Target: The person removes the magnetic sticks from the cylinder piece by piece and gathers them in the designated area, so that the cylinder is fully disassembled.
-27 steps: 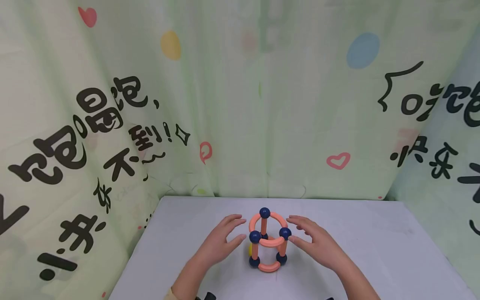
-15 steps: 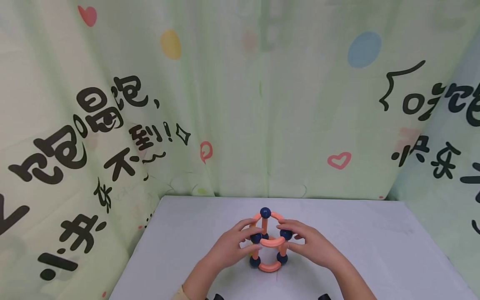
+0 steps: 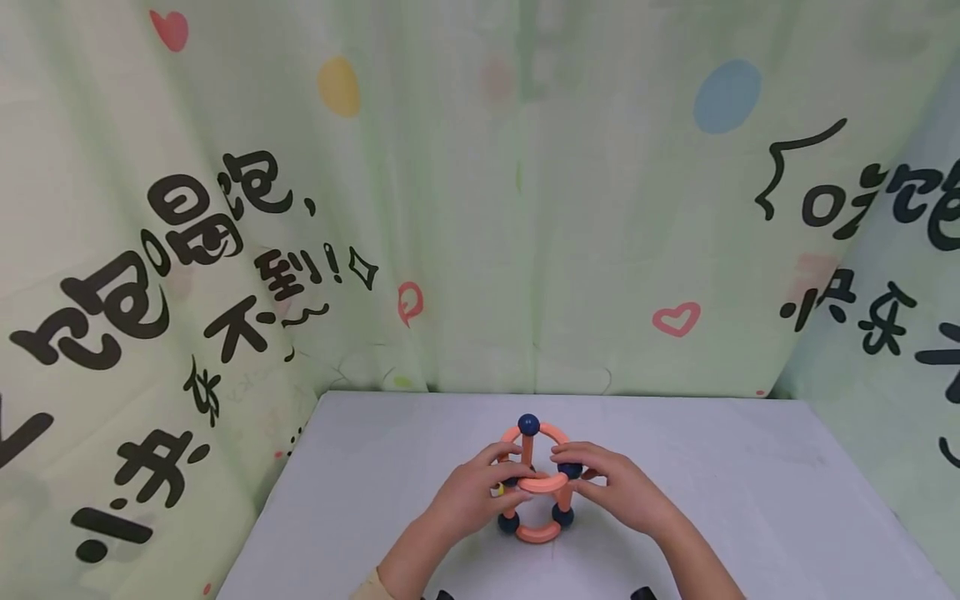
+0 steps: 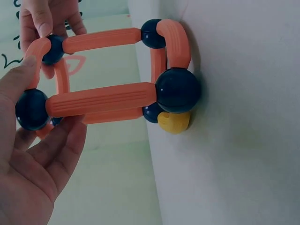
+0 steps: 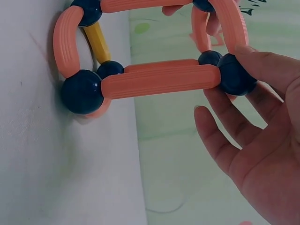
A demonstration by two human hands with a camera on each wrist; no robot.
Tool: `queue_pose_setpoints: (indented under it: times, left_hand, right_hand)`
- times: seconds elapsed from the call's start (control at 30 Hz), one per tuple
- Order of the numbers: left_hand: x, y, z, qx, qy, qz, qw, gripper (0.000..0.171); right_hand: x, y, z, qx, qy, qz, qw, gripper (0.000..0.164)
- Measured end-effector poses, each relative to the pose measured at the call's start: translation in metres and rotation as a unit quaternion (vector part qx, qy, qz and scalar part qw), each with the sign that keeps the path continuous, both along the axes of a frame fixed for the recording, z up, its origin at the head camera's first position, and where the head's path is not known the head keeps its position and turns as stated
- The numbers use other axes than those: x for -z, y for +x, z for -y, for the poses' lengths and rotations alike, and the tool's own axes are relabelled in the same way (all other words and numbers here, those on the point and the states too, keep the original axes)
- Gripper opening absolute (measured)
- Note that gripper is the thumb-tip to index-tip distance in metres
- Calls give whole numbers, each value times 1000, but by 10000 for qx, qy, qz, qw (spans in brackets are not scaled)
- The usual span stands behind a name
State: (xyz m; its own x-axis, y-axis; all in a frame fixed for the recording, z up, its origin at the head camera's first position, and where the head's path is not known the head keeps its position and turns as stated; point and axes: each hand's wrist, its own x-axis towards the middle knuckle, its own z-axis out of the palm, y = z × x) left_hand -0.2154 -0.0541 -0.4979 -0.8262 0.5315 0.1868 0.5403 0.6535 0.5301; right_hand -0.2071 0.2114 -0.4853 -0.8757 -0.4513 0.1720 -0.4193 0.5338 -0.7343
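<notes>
A magnetic ball-and-rod frame (image 3: pixel 543 483) stands upright on the table, with navy balls joined by coral rods. Its top and bottom rings have curved coral rods; straight coral rods run between them. At the base, a yellow rod (image 5: pixel 97 42) shows between two lower balls. My left hand (image 3: pixel 468 498) grips the upper front-left ball (image 4: pixel 32 109), thumb on the curved rod beside it and fingers underneath. On the other side, my right hand (image 3: pixel 618 492) pinches the upper front-right ball (image 5: pixel 236 75) between thumb and fingers. The upper back ball (image 3: pixel 528 425) is untouched.
The pale table (image 3: pixel 712 450) extends to both sides of the frame and behind it. A light green curtain (image 3: pixel 585 208) with printed hearts and black characters hangs along the back and sides. Small black pieces (image 3: pixel 643 593) show at the bottom edge.
Both hands have moved inward from beside the frame and taken hold of its upper front balls. The frame stays in nearly the same place.
</notes>
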Motion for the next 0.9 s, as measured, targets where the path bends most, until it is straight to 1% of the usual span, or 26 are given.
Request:
queue_pose_setpoints:
  times: [0.1, 0.33, 0.6, 0.77, 0.9]
  left_hand:
    - [-1, 2, -1, -33, -58, -132, 9999, 29]
    - [0, 4, 1, 166, -78, -566, 9982, 34]
    - [4, 3, 2, 345, -34, -1058, 9938, 30]
    - [5, 2, 2, 358, -40, -1081, 9935, 31]
    - [3, 3, 2, 334, -82, -985, 9945, 31]
  right_hand:
    - [2, -1, -1, -7, 7, -53, 10000, 45]
    - [5, -2, -1, -40, -55, -202, 9998, 44]
    - [5, 0, 1, -79, -95, -336, 9994, 41]
    - [6, 0, 1, -84, -123, -382, 9992, 40]
    - [7, 0, 1, -113, -155, -375, 9991, 39]
